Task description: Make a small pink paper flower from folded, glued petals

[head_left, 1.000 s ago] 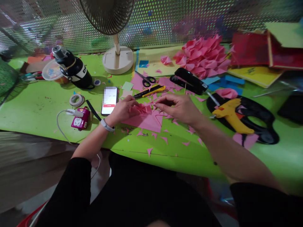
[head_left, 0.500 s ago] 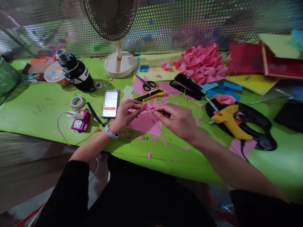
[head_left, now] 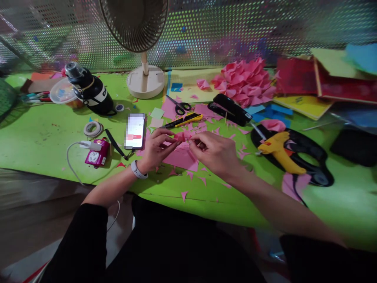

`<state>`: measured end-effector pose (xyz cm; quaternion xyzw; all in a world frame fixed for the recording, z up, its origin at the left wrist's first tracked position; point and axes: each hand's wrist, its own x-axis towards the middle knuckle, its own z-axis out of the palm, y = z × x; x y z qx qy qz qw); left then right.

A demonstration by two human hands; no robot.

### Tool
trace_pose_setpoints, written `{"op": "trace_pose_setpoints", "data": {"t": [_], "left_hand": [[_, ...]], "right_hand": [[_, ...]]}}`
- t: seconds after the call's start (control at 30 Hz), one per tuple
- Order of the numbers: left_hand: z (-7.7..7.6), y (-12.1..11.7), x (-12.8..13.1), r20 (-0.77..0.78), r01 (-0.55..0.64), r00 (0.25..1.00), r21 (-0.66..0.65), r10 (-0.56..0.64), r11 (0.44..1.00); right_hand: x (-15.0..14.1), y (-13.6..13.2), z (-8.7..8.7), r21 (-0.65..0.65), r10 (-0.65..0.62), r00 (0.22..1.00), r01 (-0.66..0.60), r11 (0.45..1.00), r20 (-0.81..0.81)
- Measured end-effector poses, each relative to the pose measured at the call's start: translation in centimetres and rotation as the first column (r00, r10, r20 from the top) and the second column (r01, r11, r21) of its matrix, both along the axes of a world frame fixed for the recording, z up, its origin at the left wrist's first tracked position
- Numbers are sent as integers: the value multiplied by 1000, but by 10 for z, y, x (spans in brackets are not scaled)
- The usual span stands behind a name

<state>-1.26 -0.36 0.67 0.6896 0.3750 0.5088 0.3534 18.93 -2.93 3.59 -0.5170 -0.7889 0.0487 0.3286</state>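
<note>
My left hand point(head_left: 156, 147) and my right hand point(head_left: 216, 151) meet over the green table point(head_left: 44, 133), both pinching a small folded pink paper piece point(head_left: 182, 136) between their fingertips. Under them lies a flat pink paper sheet point(head_left: 181, 157) with small pink scraps scattered around. A white band circles my left wrist. A phone point(head_left: 135, 131) with a lit screen lies just left of my left hand.
A yellow utility knife point(head_left: 184, 120), scissors point(head_left: 179, 105) and a black stapler point(head_left: 228, 109) lie behind the hands. A yellow glue gun point(head_left: 279, 153) rests at the right. A pile of folded pink paper point(head_left: 244, 81), a fan base point(head_left: 145, 81), a black bottle point(head_left: 90, 90) and tape rolls stand further back.
My right hand has come in toward my left, and both have lifted the small pink piece off the sheet into a shared pinch. The view has shifted slightly.
</note>
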Motion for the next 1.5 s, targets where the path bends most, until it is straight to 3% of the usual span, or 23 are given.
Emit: {"op": "trace_pose_setpoints", "data": {"t": [0.43,0.8,1.03,1.13,1.23,1.5], "left_hand": [[-9,0,5,176,96,982,-184,-63,978],[-12,3,4,63,60,996,-5,-60,998],[-17,4,3,231,136,970,-260,-75,956],[-19,5,2,293,171,953,-311,-77,935],[-20,5,2,312,192,945,-285,-98,939],[-25,7,2,148,97,985,-45,-89,994]], "right_hand": [[-2,4,-2,42,-26,995,22,999,100],[-1,7,-9,54,8,998,-11,998,60],[-1,6,-4,-22,-3,1000,3,1000,-7],[-1,6,-4,-39,11,999,-13,999,-38],[-1,6,-5,-38,18,999,-20,999,-44],[-2,6,-6,-8,21,999,-21,1000,-45]]}}
